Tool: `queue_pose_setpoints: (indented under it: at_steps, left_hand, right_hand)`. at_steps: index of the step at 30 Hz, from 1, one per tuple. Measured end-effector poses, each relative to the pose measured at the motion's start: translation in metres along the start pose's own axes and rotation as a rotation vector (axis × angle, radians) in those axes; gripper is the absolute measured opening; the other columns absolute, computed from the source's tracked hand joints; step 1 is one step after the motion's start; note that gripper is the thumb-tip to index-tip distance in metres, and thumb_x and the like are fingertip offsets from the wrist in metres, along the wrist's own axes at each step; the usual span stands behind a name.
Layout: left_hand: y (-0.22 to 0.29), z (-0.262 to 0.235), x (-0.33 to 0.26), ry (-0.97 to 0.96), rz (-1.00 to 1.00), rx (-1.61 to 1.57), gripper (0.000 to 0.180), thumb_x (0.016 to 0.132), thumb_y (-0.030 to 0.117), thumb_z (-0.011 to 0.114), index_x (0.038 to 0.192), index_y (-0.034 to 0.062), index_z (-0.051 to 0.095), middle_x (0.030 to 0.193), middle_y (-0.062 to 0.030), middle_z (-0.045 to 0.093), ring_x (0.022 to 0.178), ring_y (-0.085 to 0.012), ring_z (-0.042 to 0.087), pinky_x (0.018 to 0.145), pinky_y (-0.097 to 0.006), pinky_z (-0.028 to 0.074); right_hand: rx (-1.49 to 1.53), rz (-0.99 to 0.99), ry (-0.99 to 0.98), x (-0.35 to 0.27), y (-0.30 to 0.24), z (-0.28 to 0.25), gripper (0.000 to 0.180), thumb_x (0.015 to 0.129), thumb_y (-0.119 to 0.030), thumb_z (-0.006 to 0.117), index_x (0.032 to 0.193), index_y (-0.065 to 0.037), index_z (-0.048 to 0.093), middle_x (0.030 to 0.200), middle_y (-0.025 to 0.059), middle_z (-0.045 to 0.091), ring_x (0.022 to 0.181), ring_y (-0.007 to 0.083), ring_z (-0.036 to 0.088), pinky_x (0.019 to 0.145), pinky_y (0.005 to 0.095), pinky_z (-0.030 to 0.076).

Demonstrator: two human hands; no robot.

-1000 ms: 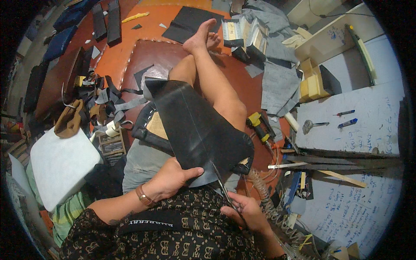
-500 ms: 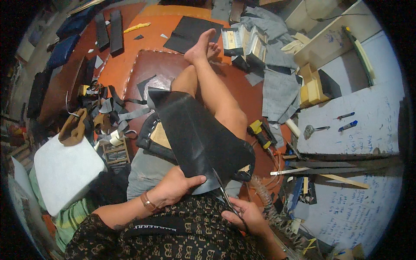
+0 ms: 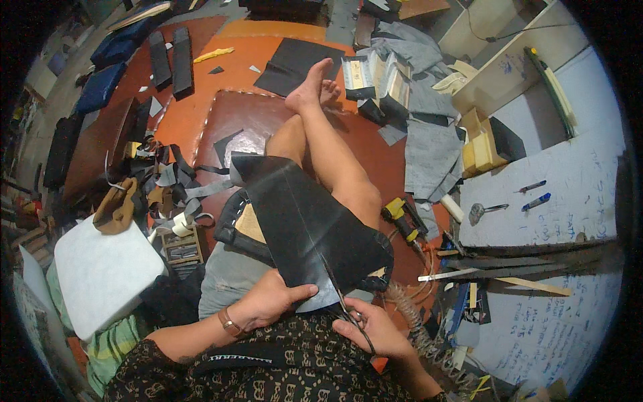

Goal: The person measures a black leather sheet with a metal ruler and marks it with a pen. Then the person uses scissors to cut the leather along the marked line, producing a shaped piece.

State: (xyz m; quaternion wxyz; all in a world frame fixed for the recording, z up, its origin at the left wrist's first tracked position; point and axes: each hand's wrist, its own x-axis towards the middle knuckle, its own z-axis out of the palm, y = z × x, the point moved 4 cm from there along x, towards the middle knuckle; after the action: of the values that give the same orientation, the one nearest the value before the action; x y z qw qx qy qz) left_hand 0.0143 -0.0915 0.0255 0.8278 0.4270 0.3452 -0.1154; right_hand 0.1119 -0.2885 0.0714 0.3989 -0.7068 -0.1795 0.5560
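Observation:
My left hand (image 3: pixel 271 300) is closed on the near edge of a black leather-like sheet (image 3: pixel 295 214), thumb on top and fingers beneath. My right hand (image 3: pixel 376 329) grips a pair of scissors (image 3: pixel 339 295), whose blades reach into the sheet from its near edge. A line runs up the sheet ahead of the blade tips. Across my lap, under the sheet, rests a padded panel with black covering (image 3: pixel 238 228) and bare wood showing; the sheet hides much of it.
To the right lie a yellow-and-black air tool (image 3: pixel 403 218), a coiled hose (image 3: pixel 408 315) and a white work surface (image 3: pixel 495 208) with pens. Scraps (image 3: pixel 177 174) and a white cushion block (image 3: pixel 107 275) are at left. Grey cloth (image 3: pixel 432 154) and wrapped pieces lie farther off.
The scissors and my right hand have moved slightly forward and left, deeper into the sheet. My left hand keeps its hold on the edge. The whole view has shifted a little.

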Motion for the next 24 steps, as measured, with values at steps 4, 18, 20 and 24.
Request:
queue_pose_setpoints:
  at_steps: [4,18,20,24]
  left_hand:
    - [0.006,0.003,-0.003,0.01,-0.051,0.015,0.031,0.094,0.002,0.077,0.123,-0.0007,0.068,0.118,-0.0035,0.073,0.101,-0.0119,0.065,0.088,-0.03,0.053]
    - [0.006,0.001,-0.003,0.0,0.038,0.005,0.032,0.092,0.012,0.082,0.121,0.0033,0.07,0.107,-0.0026,0.074,0.082,-0.0097,0.065,0.066,-0.028,0.049]
    - [0.007,0.002,-0.003,-0.011,0.024,-0.002,0.033,0.092,0.011,0.082,0.122,0.0031,0.07,0.108,-0.003,0.075,0.085,-0.0101,0.066,0.067,-0.028,0.05]
    - [0.001,-0.001,0.001,-0.023,0.032,-0.001,0.033,0.093,0.01,0.081,0.124,0.0028,0.069,0.111,-0.0033,0.075,0.09,-0.011,0.067,0.07,-0.029,0.052]
  right_hand:
    - [-0.003,0.006,0.033,0.003,0.011,0.002,0.057,0.097,-0.033,0.078,0.138,0.003,0.06,0.092,0.0064,0.074,0.081,0.0092,0.065,0.072,0.0275,0.052]
    - [0.035,-0.006,0.008,0.008,-0.001,0.001,0.043,0.1,-0.029,0.075,0.13,0.001,0.065,0.095,0.0052,0.075,0.083,0.0086,0.065,0.075,0.0271,0.053]
    - [0.093,-0.007,0.01,0.006,-0.006,0.002,0.041,0.101,-0.026,0.074,0.13,0.001,0.065,0.097,0.0049,0.075,0.085,0.0081,0.065,0.075,0.0266,0.053]
    - [0.068,0.049,0.01,0.004,-0.014,0.002,0.041,0.102,-0.027,0.072,0.13,0.002,0.065,0.091,-0.0008,0.068,0.079,0.004,0.058,0.068,0.0226,0.046]
